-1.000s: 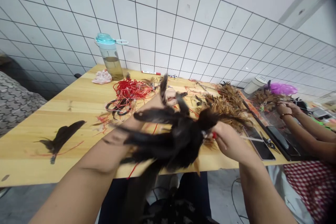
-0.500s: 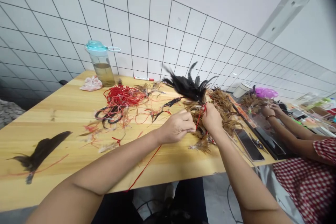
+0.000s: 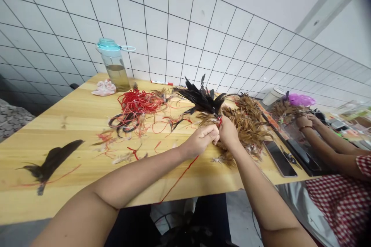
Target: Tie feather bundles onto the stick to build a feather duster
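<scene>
We held the black feather bundle (image 3: 203, 96) above the desk (image 3: 72, 115), just in front of the brown feathers (image 3: 245, 123). Its tips fanned up and away from us, mostly leftward toward the tiled wall (image 3: 179, 27); its long axis slanted down rightward to the bound base, where red cord (image 3: 220, 121) showed. Our right hand (image 3: 228, 135) pinched that base, its fingers pressed together. Our left hand (image 3: 201, 139) met it, fingers curled tight; we could not tell what they gripped.

A strip of wood lay between our hands and the near edge, crossed by one red strand (image 3: 179, 179). More open wood stretched leftward, past one tangled heap of red string (image 3: 139, 102), to one loose dark tuft (image 3: 55, 164). On our right, the brown feathers crowded close.

We counted one bottle (image 3: 116, 73) and one marker (image 3: 161, 83) near the wall, and one pinkish-edged phone (image 3: 279, 158) right of the brown feathers, which were too many to count.
</scene>
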`<act>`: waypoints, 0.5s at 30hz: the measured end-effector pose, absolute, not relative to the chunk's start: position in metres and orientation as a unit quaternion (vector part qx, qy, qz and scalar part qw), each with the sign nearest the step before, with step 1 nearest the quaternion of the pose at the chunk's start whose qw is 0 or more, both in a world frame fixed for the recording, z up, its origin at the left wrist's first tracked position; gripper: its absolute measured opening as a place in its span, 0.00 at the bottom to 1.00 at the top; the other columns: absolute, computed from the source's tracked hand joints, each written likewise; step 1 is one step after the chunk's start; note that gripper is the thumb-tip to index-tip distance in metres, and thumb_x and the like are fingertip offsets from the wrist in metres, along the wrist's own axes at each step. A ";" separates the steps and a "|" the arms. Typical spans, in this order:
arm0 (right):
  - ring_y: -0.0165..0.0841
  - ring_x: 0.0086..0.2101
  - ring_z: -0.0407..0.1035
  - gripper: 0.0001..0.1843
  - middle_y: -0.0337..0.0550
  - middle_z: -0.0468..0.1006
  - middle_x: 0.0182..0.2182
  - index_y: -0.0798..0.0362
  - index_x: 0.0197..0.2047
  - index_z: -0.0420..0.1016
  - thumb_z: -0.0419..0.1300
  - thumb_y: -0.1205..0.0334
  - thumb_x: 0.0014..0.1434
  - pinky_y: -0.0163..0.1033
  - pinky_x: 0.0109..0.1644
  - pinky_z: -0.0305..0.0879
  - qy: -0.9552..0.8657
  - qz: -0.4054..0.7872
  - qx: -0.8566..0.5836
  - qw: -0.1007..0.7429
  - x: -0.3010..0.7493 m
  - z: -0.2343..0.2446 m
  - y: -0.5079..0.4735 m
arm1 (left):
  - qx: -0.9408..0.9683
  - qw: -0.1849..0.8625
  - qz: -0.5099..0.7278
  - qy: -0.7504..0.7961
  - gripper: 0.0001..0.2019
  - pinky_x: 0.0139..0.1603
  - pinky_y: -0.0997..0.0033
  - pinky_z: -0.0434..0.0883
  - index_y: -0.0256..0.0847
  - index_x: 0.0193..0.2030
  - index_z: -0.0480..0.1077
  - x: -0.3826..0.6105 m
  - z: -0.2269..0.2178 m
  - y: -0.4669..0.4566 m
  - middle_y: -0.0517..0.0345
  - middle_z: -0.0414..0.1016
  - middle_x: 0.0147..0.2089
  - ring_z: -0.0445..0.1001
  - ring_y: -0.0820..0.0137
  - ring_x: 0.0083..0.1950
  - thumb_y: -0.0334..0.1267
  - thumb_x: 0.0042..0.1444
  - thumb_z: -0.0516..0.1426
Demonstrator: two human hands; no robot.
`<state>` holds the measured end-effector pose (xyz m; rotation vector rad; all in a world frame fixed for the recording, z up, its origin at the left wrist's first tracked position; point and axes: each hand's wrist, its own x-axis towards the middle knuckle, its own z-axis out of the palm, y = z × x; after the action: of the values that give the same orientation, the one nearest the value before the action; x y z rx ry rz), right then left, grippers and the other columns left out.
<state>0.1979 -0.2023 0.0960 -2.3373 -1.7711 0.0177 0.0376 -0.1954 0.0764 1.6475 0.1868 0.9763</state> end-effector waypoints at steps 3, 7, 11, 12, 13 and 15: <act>0.36 0.36 0.72 0.10 0.49 0.75 0.43 0.52 0.45 0.66 0.46 0.62 0.65 0.36 0.34 0.58 -0.584 -0.049 -0.808 0.061 0.184 0.098 -0.203 | 0.731 0.527 0.420 0.109 0.19 0.38 0.70 0.63 0.39 0.28 0.60 0.033 0.087 -0.202 0.59 0.63 0.28 0.62 0.72 0.32 0.48 0.67 0.45; 0.35 0.37 0.73 0.14 0.52 0.72 0.46 0.54 0.49 0.65 0.41 0.65 0.68 0.36 0.32 0.59 -0.586 -0.125 -0.801 0.007 0.172 0.098 -0.201 | 0.763 0.475 0.421 0.122 0.17 0.36 0.72 0.62 0.40 0.27 0.59 0.030 0.093 -0.208 0.60 0.62 0.27 0.62 0.73 0.30 0.44 0.66 0.45; 0.35 0.36 0.74 0.13 0.51 0.71 0.42 0.55 0.47 0.65 0.41 0.66 0.68 0.36 0.30 0.58 -0.600 -0.156 -0.784 -0.031 0.180 0.093 -0.201 | 0.807 0.400 0.419 0.115 0.15 0.35 0.72 0.63 0.39 0.27 0.60 0.032 0.089 -0.199 0.59 0.65 0.27 0.64 0.72 0.30 0.39 0.64 0.45; 0.36 0.36 0.74 0.12 0.50 0.72 0.41 0.55 0.47 0.65 0.42 0.66 0.68 0.36 0.30 0.58 -0.611 -0.165 -0.773 -0.040 0.184 0.092 -0.202 | 0.815 0.383 0.418 0.118 0.14 0.36 0.72 0.64 0.39 0.27 0.62 0.031 0.089 -0.194 0.58 0.67 0.28 0.65 0.72 0.31 0.38 0.64 0.46; 0.36 0.36 0.74 0.12 0.50 0.72 0.41 0.55 0.46 0.66 0.43 0.66 0.68 0.36 0.30 0.57 -0.626 -0.173 -0.759 -0.050 0.188 0.092 -0.205 | 0.821 0.369 0.417 0.124 0.13 0.37 0.72 0.64 0.39 0.28 0.63 0.028 0.090 -0.188 0.57 0.69 0.30 0.67 0.72 0.33 0.37 0.64 0.46; 0.36 0.37 0.73 0.12 0.50 0.72 0.40 0.55 0.45 0.67 0.43 0.68 0.68 0.36 0.29 0.55 -0.658 -0.188 -0.725 -0.076 0.196 0.095 -0.211 | 0.829 0.339 0.422 0.143 0.13 0.40 0.72 0.65 0.39 0.30 0.65 0.021 0.094 -0.174 0.56 0.71 0.32 0.68 0.71 0.35 0.36 0.63 0.46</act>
<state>0.1964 -0.2106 0.0951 -2.3958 -2.1744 -0.6198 0.0205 -0.1743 0.0943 2.1578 0.3714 1.0989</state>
